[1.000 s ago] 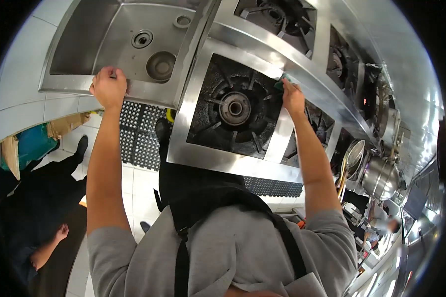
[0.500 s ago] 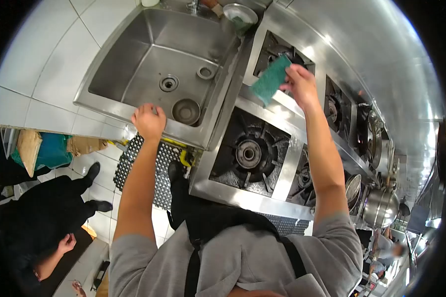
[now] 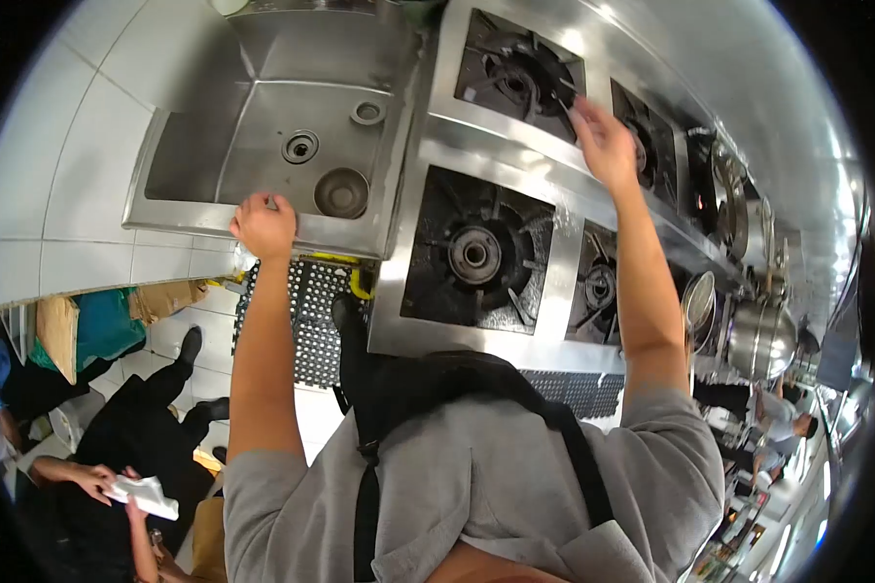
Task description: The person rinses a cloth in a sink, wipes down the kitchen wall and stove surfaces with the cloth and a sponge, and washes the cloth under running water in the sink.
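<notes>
1. At ten o'clock from the view's centre, the left hand (image 3: 264, 226) touches the front rim of the stainless-steel sink (image 3: 187, 212), fingers curled in narrow; whether they clasp the metal, I cannot tell.
2. Between one and two o'clock, the right hand (image 3: 608, 148) reaches over the stove (image 3: 501, 144), fingertips near the grate of the rear burner (image 3: 517, 78). Whether anything sits between those fingers, or whether they touch the grate, I cannot tell.
3. Just above centre, the front burner (image 3: 474, 255) lies below the rear one, with a bare steel strip between them.
4. Inside the sink, the drain (image 3: 300, 147) has a metal ring (image 3: 367, 113) at its two o'clock and a round bowl (image 3: 341, 192) between its four and five.
5. Toward three o'clock stand a mesh strainer (image 3: 698, 299) and, beyond it, a shiny steel pot (image 3: 761, 340).
6. Between eight and nine o'clock, a perforated mat (image 3: 306, 325) lies on the tiled floor.
7. At eight o'clock, well apart from both hands, a co-worker's hands (image 3: 102, 483) hold something white (image 3: 151, 497).
</notes>
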Demonstrator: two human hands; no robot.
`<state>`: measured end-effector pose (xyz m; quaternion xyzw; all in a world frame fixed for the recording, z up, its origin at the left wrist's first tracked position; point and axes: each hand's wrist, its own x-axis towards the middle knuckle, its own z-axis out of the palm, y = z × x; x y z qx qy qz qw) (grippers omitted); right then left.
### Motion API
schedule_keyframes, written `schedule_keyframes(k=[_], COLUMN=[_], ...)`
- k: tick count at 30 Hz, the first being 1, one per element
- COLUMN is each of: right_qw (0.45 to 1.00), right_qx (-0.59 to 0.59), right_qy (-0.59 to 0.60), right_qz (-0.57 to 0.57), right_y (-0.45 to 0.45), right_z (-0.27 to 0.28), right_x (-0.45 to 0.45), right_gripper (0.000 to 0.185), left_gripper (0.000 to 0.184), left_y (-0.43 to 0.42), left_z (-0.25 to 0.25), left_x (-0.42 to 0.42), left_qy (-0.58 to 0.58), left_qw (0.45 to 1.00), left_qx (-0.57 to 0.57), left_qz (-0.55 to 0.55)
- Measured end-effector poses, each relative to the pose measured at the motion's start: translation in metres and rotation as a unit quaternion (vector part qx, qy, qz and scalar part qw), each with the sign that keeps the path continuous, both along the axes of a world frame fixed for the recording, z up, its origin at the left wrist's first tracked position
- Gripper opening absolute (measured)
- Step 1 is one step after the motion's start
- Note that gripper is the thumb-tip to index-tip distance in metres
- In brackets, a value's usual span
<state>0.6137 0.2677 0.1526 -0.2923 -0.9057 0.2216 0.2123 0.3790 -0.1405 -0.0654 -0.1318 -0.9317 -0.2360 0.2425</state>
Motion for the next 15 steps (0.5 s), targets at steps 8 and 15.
schedule_keyframes(k=[8, 15], right_qw=[0.891, 0.848], right_qx=[0.217, 0.206], right_qy=[-0.292, -0.37], right_qz=[-0.272, -0.318], right_y=[0.032, 0.025], right_z=[-0.183, -0.238], right_x=[0.473, 0.484], right_gripper=[0.043, 0.033], left_gripper=[0.024, 0.033], left_y=[0.008, -0.023], left_z=[-0.002, 0.016], left_x=[0.011, 0.136], left_qy=[-0.006, -0.018], left_qw=[0.999, 0.999], left_qx=[-0.024, 0.041], left_qz=[0.023, -0.014])
